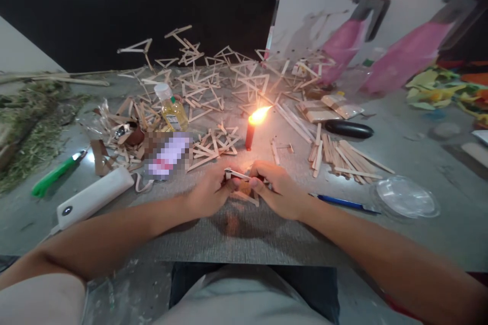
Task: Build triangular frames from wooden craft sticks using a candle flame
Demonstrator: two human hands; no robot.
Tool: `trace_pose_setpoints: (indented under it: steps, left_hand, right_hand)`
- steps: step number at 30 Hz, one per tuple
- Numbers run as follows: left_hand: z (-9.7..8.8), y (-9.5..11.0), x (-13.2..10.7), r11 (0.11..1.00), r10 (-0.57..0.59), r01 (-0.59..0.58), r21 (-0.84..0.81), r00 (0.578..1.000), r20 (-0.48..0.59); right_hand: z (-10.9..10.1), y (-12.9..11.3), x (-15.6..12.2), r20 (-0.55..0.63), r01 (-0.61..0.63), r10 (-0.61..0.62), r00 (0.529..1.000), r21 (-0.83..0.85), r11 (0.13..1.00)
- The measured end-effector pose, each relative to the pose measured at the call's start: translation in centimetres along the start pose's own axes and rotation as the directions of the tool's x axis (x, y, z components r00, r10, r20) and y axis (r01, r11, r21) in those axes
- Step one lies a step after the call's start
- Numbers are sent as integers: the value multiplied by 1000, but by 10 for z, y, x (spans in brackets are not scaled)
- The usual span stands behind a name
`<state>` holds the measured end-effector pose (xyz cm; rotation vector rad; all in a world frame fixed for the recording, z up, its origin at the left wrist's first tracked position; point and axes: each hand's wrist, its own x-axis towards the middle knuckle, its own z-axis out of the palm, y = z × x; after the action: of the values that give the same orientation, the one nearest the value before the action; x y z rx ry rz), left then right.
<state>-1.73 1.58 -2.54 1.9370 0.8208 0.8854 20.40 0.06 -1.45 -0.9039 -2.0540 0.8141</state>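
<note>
Between my hands, close to the table's front edge, is a short pale wooden stick [239, 174] with a dark spot at its left end. My left hand [206, 192] pinches the left part of it, thumb toward me. My right hand [277, 190] grips the right end with thumb and bent fingers. More wooden pieces [249, 198] show just below the fingertips; whether they are joined to the stick I cannot tell. Just beyond the hands stands a lit red candle [249, 134], its flame leaning right. Small stick pieces [275, 152] lie right of the candle.
Joined stick frames [206, 86] cover the table's back. On the left are an oil-like bottle [173, 111], a white power bank [95, 197] and a green-handled tool [57, 175]. On the right lie loose sticks [346, 160], a blue pen-like tool [343, 203] and a clear lid [406, 197].
</note>
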Motion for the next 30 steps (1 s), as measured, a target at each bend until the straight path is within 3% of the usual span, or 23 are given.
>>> trace_pose_setpoints:
  steps: [5, 10, 17, 23, 27, 30]
  left_hand:
    - [4, -1, -1, 981, -37, 45, -186, 998, 47]
    - [4, -2, -3, 998, -60, 58, -38, 997, -43]
    - [4, 0, -3, 990, -4, 25, 139, 989, -148]
    - [7, 0, 6, 979, -136, 123, -165, 988, -69]
    - [4, 2, 2, 976, -145, 140, -166, 989, -17]
    - [7, 5, -3, 972, -126, 115, -207, 991, -39]
  right_hand:
    - [4, 2, -3, -33, -60, 57, 998, -92, 994]
    - [8, -1, -3, -22, -67, 65, 998, -81, 994]
    - [13, -1, -6, -53, 7, -16, 998, -160, 987]
    - [14, 3, -6, -62, 64, -82, 995, -257, 964]
    - [10, -3, -4, -34, 65, -80, 996, -323, 944]
    - [6, -9, -4, -80, 29, -52, 995, -275, 961]
